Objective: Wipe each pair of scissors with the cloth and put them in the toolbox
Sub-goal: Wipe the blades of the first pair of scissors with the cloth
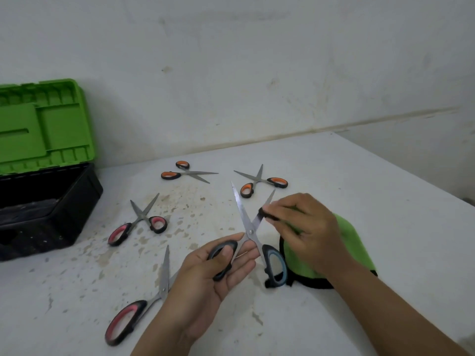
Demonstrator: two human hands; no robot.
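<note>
A: Largest first, all placed against the toolbox?

B: White table [334, 176], stained. Toolbox [46, 201] at far left on it, black tub open, green lid [41, 122] raised against the wall.

A: Next, the cloth?

B: Green cloth [357, 242] with black edging, far right of the toolbox, gathered in the right hand [308, 227]; fingers curled, one fold pinched onto the right-hand blade of the blue-handled scissors [253, 236].

A: And the left hand?

B: Left hand [218, 273], right of the toolbox and nearer the camera, thumb pressing the smaller black handle loop into the palm; blades spread, tips pointing away.

A: Remaining pairs?

B: Large pink-handled scissors [144, 299] nearest the camera; smaller pink-handled scissors [138, 222] just right of the toolbox; two orange-handled pairs [185, 172] and [262, 182] farther right, toward the wall; all outside the tub
</note>
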